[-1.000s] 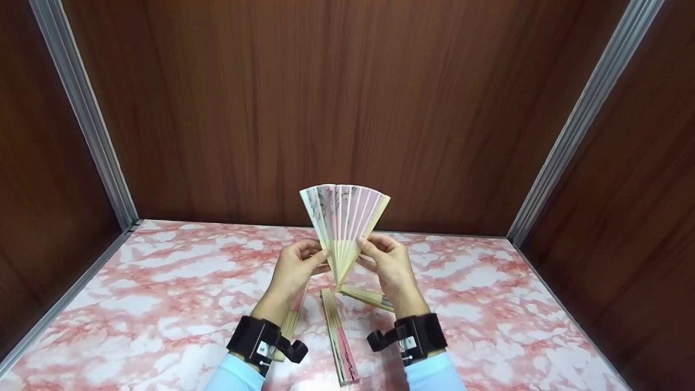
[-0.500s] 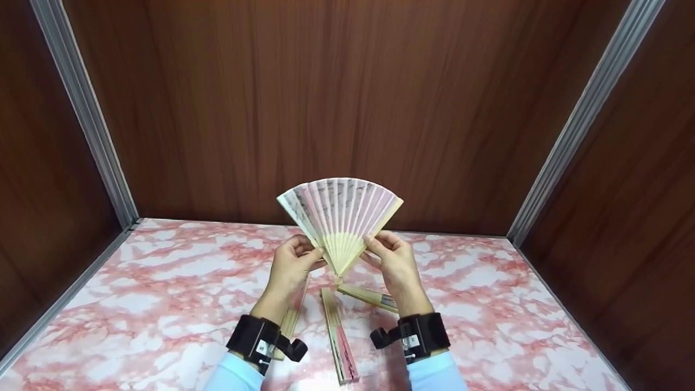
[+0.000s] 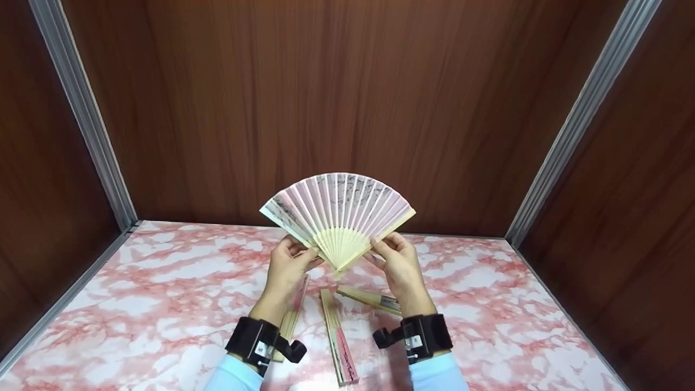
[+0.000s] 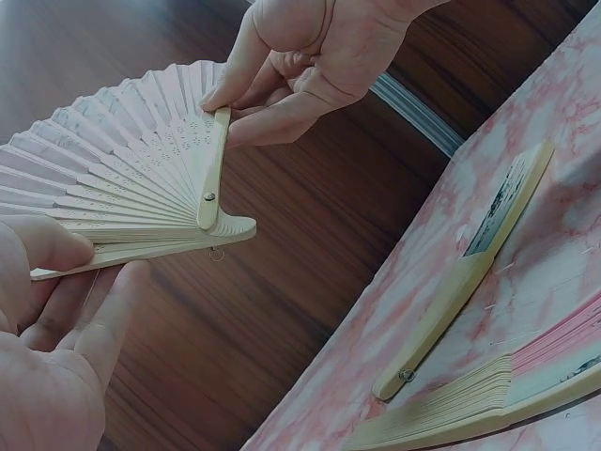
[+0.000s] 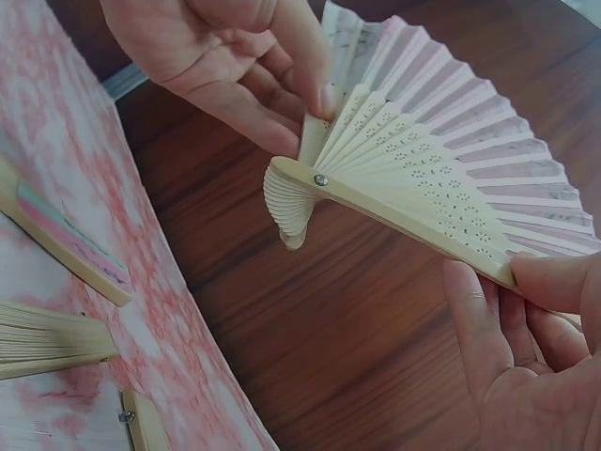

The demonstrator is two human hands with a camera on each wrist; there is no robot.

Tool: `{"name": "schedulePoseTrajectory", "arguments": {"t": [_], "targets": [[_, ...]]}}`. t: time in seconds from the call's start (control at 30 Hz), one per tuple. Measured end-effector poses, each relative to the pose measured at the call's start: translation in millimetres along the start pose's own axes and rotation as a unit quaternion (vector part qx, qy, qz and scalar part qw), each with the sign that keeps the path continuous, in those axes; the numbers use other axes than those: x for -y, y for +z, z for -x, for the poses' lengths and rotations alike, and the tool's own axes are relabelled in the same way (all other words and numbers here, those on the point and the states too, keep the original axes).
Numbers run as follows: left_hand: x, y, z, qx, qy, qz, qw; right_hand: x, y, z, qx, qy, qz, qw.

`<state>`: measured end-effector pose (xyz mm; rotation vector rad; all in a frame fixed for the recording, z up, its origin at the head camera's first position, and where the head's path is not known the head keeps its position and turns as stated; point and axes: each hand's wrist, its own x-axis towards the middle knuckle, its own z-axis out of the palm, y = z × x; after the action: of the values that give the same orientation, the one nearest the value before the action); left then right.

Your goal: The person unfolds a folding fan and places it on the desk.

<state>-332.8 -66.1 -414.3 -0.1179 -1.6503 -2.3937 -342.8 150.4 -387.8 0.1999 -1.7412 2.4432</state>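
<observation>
A pale pink folding fan (image 3: 342,203) with cream slats is spread wide and held up over the table, its pivot end pointing down. My left hand (image 3: 286,266) pinches the left outer slat between thumb and fingers. On the opposite edge, the right outer slat is pinched by my right hand (image 3: 402,266). Both wrist views show the pierced flower pattern on the slats (image 5: 413,178) and a small metal rivet at the pivot. Below the hands lie three folded fans: one in the middle (image 3: 337,336), one partly behind the left wrist (image 3: 290,320), one by the right wrist (image 3: 369,297).
The tabletop (image 3: 163,304) has a pink and white marbled surface. Dark brown wood-grain panels (image 3: 347,98) enclose it at the back and both sides, with grey metal posts (image 3: 89,108) at the corners. Each wrist wears a black strap mount (image 3: 426,334).
The fan has spread from a narrow wedge to a broad arc. My hands have moved slightly apart, drawing its outer slats outward. The folded fans on the table stay where they were.
</observation>
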Motion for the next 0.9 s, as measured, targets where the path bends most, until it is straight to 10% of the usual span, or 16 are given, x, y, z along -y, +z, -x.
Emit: {"name": "schedulePoseTrajectory", "arguments": {"t": [0.9], "targets": [[0.2,1.3,2.4,-0.026,-0.016,0.082,0.9961,-0.9,-0.5,-1.6,-0.020,0.008,-0.035,0.9992]]}}
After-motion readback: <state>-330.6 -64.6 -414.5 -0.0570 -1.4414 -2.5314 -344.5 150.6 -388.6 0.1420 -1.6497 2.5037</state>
